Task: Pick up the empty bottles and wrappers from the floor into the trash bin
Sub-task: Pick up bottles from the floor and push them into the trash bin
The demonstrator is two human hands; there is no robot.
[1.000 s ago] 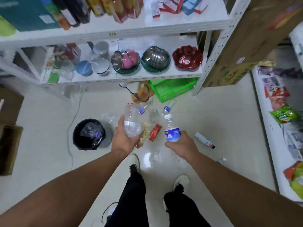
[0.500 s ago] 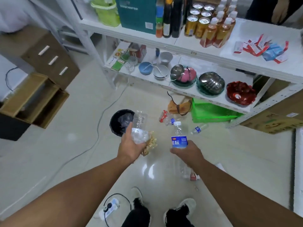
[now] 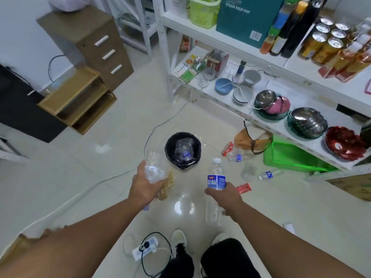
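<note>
My left hand (image 3: 143, 185) grips a clear crushed bottle (image 3: 153, 165) together with a tan snack wrapper (image 3: 167, 185). My right hand (image 3: 224, 196) holds a blue-labelled water bottle (image 3: 216, 175) upright, and a second clear bottle (image 3: 212, 211) hangs below the same hand. Just beyond both hands stands the black-lined trash bin (image 3: 170, 143), with bottles inside. On the floor to the right lie a blue-labelled bottle (image 3: 269, 174), a red wrapper (image 3: 244, 188), a crumpled clear bottle (image 3: 248, 171), and more bottles and a red wrapper (image 3: 228, 148) near the shelf.
A white shelf unit (image 3: 267, 115) with bowls runs along the right, a green basket (image 3: 291, 155) and a brown bag (image 3: 251, 139) beneath it. A power strip (image 3: 144, 250) with cables lies by my feet. Wooden drawers (image 3: 94, 43) and a wooden box (image 3: 78, 99) stand at the left.
The view has swung left and the bin has come closer in front of my hands. Both hands keep their bottles and have moved toward the bin.
</note>
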